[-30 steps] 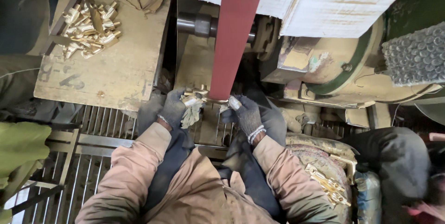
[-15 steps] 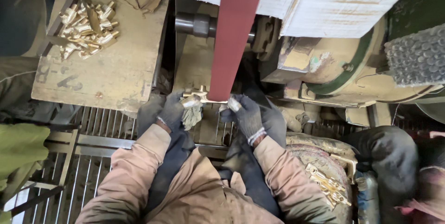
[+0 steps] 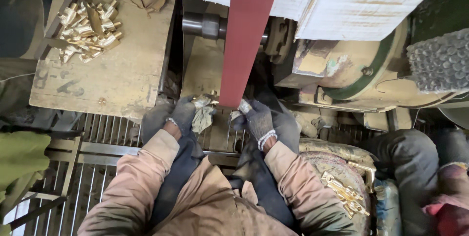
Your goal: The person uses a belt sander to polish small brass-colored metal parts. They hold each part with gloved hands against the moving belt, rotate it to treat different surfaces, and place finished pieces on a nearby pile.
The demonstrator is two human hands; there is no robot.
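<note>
Only the head view to go on here, looking straight down. The person is holding a small brass fitting up against the bottom end of the red sanding belt, which is running down the middle of the frame from the top edge. The fitting is sitting across the belt rather than along it, with its long axis lying left to right, and most of it is sticking out on the left side of the belt.

The left hand, in a dark work glove, is wrapping its grip closed round the fitting through a bit of pale rag, so it's the hand carrying most of the piece. The right hand, also gloved, is pinching closed right at the belt's right edge; it looks like it's steadying the other end, though the belt is hiding the contact itself, so I can't swear what it's gripping.

Off to the upper left, a pile of brass fittings is lying on a wooden board, well apart from both hands. A few more brass parts are resting by the person's right knee.
</note>
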